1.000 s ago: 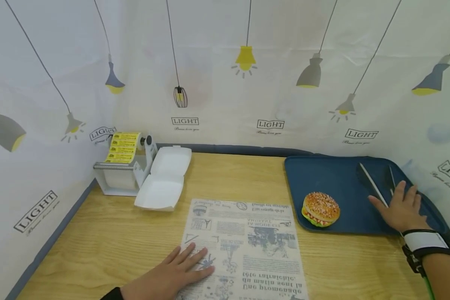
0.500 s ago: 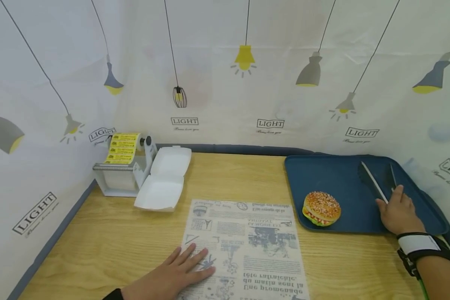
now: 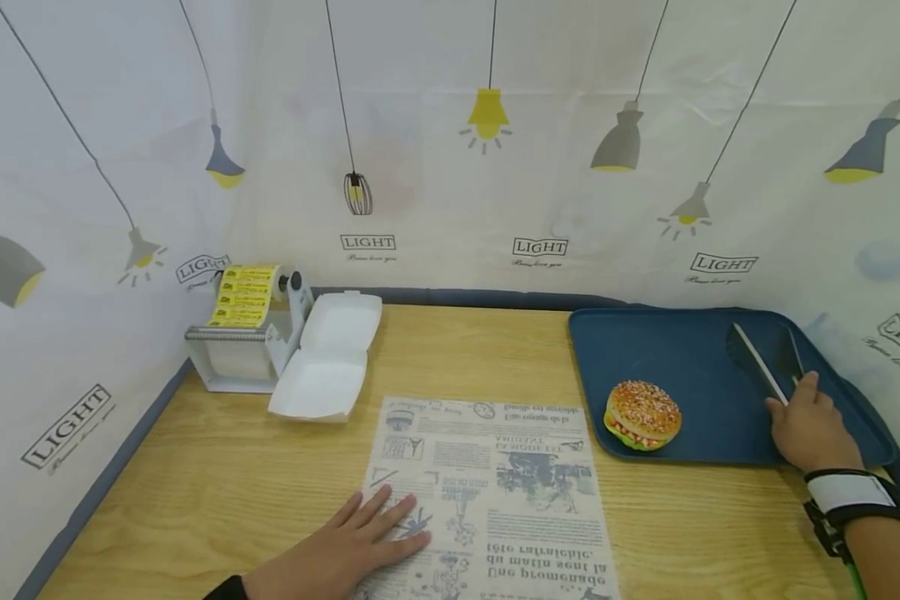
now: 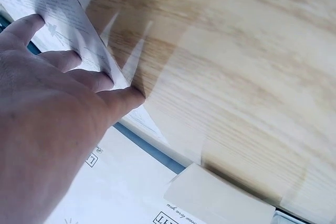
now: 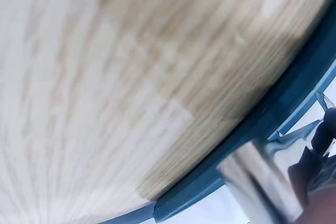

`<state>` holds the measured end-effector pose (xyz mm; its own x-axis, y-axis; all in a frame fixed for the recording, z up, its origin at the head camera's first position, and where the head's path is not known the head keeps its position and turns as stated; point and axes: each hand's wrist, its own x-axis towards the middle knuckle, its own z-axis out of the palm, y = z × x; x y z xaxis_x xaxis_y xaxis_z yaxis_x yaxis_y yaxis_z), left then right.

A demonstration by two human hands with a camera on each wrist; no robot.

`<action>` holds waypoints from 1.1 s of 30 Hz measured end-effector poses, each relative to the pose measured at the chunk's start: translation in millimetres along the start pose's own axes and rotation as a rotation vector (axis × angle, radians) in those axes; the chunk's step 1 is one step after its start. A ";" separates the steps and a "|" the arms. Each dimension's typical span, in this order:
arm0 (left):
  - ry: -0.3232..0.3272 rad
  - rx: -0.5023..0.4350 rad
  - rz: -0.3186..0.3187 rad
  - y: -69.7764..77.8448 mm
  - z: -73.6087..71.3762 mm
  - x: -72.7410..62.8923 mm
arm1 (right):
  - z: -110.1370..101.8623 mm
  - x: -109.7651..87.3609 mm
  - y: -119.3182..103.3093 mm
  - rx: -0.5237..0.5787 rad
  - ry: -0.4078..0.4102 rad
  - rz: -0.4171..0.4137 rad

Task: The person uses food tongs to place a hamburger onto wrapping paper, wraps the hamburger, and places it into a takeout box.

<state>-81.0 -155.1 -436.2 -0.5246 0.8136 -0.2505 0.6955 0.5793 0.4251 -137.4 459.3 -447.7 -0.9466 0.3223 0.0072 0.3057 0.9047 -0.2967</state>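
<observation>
My right hand (image 3: 817,429) grips the near end of metal tongs (image 3: 761,364) over the right side of a blue tray (image 3: 682,350). The two arms of the tongs spread apart toward the back. In the right wrist view, the shiny bent end of the tongs (image 5: 260,179) sticks out of the hand. A sesame-bun burger (image 3: 642,408) with lettuce sits at the tray's front left. My left hand (image 3: 345,542) lies with fingers spread on the left edge of newspaper-print wrapping paper (image 3: 528,492). The left wrist view shows its fingertips at the paper's edge.
An opened white clamshell box (image 3: 322,379) stands at the back left, beside a label dispenser (image 3: 240,354) with a roll of yellow labels (image 3: 246,296). A white lamp-print curtain (image 3: 450,192) encloses the wooden table (image 3: 465,342) at the back and sides.
My right hand, spread over the tongs before, has curled its fingers round them. The tongs have shifted slightly to the right. My left hand has stayed in place on the paper.
</observation>
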 end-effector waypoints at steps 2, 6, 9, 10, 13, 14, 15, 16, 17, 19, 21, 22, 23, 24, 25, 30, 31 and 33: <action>0.006 0.004 0.002 0.1 0.4 -0.2 | 0.4 0.4 0.8 0.001 0.001 -0.006; 0.027 0.018 0.019 -0.6 1.5 -0.6 | 0.2 -1.0 -0.4 -0.001 0.008 -0.017; 0.031 0.019 0.022 -1.4 2.1 -0.1 | -2.0 -1.6 -2.9 -0.001 0.003 -0.015; 0.028 0.013 0.018 -1.4 1.9 0.0 | -2.9 -1.6 -3.8 0.000 -0.001 -0.014; 0.014 -0.002 0.002 -1.2 1.9 0.4 | -4.3 -1.1 -6.4 -0.001 0.010 -0.020; 0.009 -0.005 -0.002 -1.1 1.9 0.4 | -4.8 -1.3 -7.4 -0.001 0.013 -0.023; 0.006 -0.005 -0.004 -1.0 1.7 0.2 | -5.5 -1.6 -8.4 -0.002 0.018 -0.028; 0.003 -0.004 -0.007 -1.0 1.5 0.1 | -6.4 -1.8 -9.6 -0.001 0.025 -0.034; 0.001 0.000 -0.007 -0.9 1.3 0.0 | -7.7 -2.3 -10.9 0.000 0.026 -0.036; -0.001 0.008 -0.005 -0.9 1.0 -0.1 | -11.4 -4.0 -13.8 0.009 0.018 -0.050; -0.003 0.016 -0.004 -0.5 0.6 0.0 | -15.9 -7.3 -16.8 0.024 0.007 -0.072; -0.004 0.017 -0.004 -0.3 0.5 0.1 | -18.6 -9.3 -18.5 0.037 -0.001 -0.084; -0.004 0.016 -0.003 -0.1 0.3 0.1 | -21.1 -12.0 -20.8 0.048 -0.011 -0.097; -0.005 0.014 -0.003 0.0 0.3 0.2 | -23.2 -15.0 -23.4 0.057 -0.016 -0.109; -0.006 0.011 -0.004 0.2 0.1 0.2 | -25.5 -18.5 -26.3 0.067 -0.025 -0.119; -0.010 -0.006 -0.010 0.0 0.4 0.2 | -33.4 -38.5 -41.8 0.118 -0.119 -0.153; -0.012 -0.007 -0.011 -0.1 0.5 0.3 | -34.7 -42.7 -44.2 0.128 -0.145 -0.163; -0.014 -0.008 -0.012 -0.3 1.0 0.5 | -37.0 -51.3 -48.5 0.144 -0.197 -0.176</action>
<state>-81.0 -154.8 -437.3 -0.5262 0.8072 -0.2675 0.6850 0.5888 0.4291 -99.9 409.2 -398.4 -0.9897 0.0912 -0.1102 0.1309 0.8883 -0.4401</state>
